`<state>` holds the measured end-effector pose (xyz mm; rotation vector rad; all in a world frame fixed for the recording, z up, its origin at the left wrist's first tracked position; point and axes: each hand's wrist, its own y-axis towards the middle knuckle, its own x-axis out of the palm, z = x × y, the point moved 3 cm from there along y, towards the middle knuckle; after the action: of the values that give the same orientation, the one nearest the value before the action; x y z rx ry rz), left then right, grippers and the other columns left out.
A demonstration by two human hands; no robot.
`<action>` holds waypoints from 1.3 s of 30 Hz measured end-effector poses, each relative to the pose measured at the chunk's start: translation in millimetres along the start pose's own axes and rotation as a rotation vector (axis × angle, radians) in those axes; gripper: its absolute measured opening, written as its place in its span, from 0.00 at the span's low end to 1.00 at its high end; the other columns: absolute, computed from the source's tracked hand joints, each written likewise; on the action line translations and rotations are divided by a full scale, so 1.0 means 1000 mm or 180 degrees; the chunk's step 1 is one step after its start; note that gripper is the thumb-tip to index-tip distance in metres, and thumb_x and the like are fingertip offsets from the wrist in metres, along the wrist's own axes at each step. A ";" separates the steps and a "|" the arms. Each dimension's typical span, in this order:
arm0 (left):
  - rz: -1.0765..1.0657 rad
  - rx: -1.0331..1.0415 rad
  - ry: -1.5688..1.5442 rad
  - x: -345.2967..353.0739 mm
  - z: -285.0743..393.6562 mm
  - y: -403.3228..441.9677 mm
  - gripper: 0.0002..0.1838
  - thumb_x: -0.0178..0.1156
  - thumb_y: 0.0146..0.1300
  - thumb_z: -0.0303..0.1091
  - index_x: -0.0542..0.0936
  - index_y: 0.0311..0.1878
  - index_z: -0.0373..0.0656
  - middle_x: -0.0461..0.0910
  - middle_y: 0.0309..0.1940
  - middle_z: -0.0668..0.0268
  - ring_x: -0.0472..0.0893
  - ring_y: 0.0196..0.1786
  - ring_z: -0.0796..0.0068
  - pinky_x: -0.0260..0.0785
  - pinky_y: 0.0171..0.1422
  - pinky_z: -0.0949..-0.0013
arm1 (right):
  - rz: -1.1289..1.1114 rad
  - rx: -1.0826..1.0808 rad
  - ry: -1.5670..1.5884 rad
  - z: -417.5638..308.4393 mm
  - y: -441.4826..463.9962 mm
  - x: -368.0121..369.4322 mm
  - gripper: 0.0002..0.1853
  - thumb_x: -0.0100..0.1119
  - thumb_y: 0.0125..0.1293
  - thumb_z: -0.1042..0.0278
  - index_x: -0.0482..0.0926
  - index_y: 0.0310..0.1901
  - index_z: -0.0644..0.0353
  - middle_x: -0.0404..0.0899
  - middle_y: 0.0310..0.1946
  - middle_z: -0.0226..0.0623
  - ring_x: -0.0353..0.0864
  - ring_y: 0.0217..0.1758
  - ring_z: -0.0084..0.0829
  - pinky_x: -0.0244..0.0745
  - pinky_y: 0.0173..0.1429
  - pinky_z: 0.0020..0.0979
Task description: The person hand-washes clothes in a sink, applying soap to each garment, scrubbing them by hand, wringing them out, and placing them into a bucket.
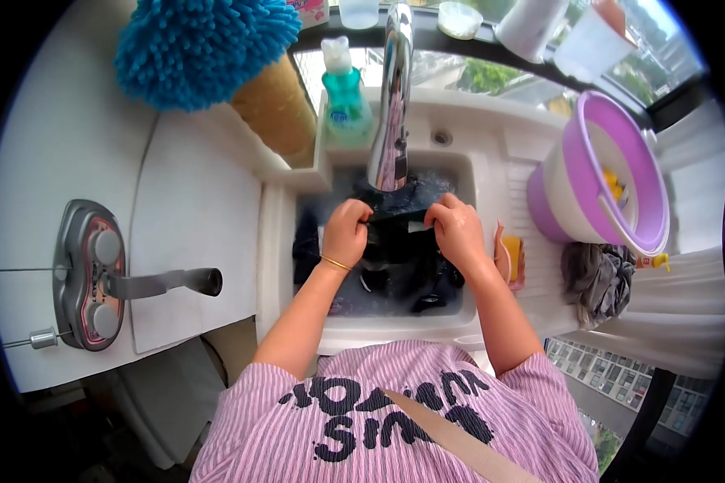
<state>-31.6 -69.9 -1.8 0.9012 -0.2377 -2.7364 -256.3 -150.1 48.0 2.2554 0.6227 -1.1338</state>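
Note:
Both hands are over the sink (280, 266), which holds cloudy grey water and dark clothes. My left hand (347, 233) pinches one end of an edge of a black garment (395, 233). The same edge is gripped farther right by my right hand (457, 233), so it stretches between them. A small white label shows on the cloth near my right fingers. The lower part of the garment lies in the water, its shape hidden. Above the hands stands the chrome faucet (393, 105); whether water runs from it I cannot tell.
A green soap bottle (346, 105) stands behind the sink. On the right ledge are a yellow soap bar (514, 256), a purple-and-white bucket (557, 197) and a crumpled grey cloth (600, 282). A blue fluffy duster (201, 48) is at upper left, a wall-mounted grey device (93, 274) below.

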 end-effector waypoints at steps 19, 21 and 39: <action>-0.2629 -0.1798 0.2361 0.117 -0.134 -0.013 0.21 0.53 0.73 0.39 0.80 0.65 0.44 0.74 0.72 0.58 0.80 0.64 0.43 0.72 0.69 0.44 | -0.1976 0.1682 -0.1407 0.126 -0.052 0.189 0.20 0.55 0.67 0.57 0.85 0.58 0.46 0.79 0.65 0.50 0.78 0.68 0.53 0.72 0.69 0.55; -0.2171 -0.1424 0.2131 0.102 -0.128 -0.011 0.20 0.55 0.72 0.38 0.82 0.63 0.47 0.75 0.71 0.58 0.79 0.65 0.45 0.72 0.69 0.46 | -0.2415 0.1561 -0.1152 0.106 -0.037 0.161 0.17 0.55 0.65 0.64 0.88 0.53 0.48 0.84 0.59 0.47 0.84 0.62 0.50 0.77 0.65 0.52; 0.0140 0.0846 0.1406 -0.199 0.228 0.041 0.13 0.54 0.55 0.16 0.87 0.38 0.32 0.87 0.39 0.49 0.87 0.43 0.53 0.77 0.52 0.59 | 0.0585 0.0097 0.1036 -0.120 0.037 -0.207 0.16 0.50 0.61 0.84 0.89 0.42 0.66 0.87 0.30 0.44 0.86 0.33 0.23 0.78 0.41 0.26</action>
<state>-6.8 -34.9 300.4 1.5172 -0.5314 -2.4184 -275.8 -134.2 288.7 2.4877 0.5099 -0.6983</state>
